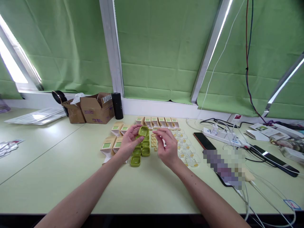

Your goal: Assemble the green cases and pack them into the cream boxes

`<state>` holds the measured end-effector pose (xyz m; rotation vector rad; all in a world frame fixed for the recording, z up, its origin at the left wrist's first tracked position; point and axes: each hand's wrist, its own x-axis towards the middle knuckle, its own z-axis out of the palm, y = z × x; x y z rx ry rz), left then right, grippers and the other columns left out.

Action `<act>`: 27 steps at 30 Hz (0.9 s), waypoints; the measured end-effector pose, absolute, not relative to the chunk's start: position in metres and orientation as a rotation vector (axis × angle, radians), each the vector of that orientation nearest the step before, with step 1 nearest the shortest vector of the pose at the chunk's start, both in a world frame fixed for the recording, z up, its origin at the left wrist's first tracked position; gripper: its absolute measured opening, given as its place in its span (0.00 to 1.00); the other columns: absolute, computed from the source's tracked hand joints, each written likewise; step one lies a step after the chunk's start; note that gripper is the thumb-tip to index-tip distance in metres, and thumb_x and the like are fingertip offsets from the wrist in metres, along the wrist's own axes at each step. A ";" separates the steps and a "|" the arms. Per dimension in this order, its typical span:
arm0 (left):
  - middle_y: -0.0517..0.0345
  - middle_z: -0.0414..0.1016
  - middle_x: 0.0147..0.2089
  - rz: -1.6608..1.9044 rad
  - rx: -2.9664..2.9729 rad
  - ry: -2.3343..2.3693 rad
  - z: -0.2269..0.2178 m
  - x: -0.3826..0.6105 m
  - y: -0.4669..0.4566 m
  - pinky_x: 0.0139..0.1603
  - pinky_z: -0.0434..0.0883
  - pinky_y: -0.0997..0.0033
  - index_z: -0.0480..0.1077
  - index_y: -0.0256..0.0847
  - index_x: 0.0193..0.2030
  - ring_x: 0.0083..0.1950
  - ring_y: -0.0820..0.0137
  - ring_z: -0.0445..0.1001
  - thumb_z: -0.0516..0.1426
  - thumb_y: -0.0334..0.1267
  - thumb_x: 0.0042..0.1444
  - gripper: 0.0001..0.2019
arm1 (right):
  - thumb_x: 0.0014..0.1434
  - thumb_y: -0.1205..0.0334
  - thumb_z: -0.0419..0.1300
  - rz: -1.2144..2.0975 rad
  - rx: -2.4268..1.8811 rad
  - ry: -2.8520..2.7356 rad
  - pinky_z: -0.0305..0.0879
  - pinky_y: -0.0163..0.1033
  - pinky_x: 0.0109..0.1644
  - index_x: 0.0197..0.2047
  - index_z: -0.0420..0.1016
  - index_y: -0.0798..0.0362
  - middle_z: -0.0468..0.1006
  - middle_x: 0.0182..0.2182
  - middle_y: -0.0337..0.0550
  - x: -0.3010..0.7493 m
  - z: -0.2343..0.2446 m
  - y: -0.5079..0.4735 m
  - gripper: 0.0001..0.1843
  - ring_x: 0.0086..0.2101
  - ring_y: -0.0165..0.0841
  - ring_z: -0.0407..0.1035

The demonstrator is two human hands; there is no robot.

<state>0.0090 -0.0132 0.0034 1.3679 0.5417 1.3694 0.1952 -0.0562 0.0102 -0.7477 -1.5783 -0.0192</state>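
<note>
My left hand (130, 141) grips a small green square dish (143, 131) by its side, raised and tilted above the table. To its right, my right hand (168, 145) is closed in a pinch; whatever is between the fingertips is too small to make out. Below the hands stand more green dishes (135, 161) in two columns. Small yellow square pieces (155, 148) lie in short rows beside them. Clear plastic pieces with yellow spots (190, 153) are laid out right of my right hand. Small open cartons with green panels (107, 145) stand left of the dishes.
More small cartons (161, 123) line up behind. Cardboard boxes (97, 109) and a black cylinder (117, 106) stand at the back left. On the right are a phone (204, 141), a power strip (220, 136) and tangled cables. Clear sheets (36, 116) lie far left.
</note>
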 end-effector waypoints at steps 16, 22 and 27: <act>0.46 0.81 0.56 1.341 1.364 0.560 -0.003 0.008 -0.011 0.57 0.77 0.58 0.70 0.42 0.60 0.57 0.57 0.80 0.74 0.40 0.53 0.30 | 0.46 0.41 0.78 1.076 -0.719 -0.888 0.63 0.34 0.25 0.33 0.81 0.54 0.75 0.23 0.37 0.197 0.005 -0.033 0.25 0.23 0.27 0.66; 0.46 0.82 0.55 1.349 1.366 0.566 -0.003 0.009 -0.010 0.56 0.77 0.61 0.72 0.42 0.58 0.58 0.56 0.80 0.74 0.41 0.51 0.29 | 0.46 0.42 0.79 1.119 -0.721 -0.871 0.62 0.33 0.24 0.32 0.82 0.55 0.74 0.22 0.36 0.198 0.001 -0.033 0.25 0.22 0.26 0.65; 0.47 0.82 0.54 1.329 1.382 0.564 -0.003 0.009 -0.012 0.57 0.76 0.60 0.72 0.42 0.59 0.57 0.56 0.80 0.74 0.39 0.52 0.28 | 0.48 0.44 0.78 1.102 -0.703 -0.901 0.69 0.35 0.28 0.35 0.83 0.54 0.79 0.25 0.40 0.198 0.000 -0.036 0.22 0.25 0.29 0.71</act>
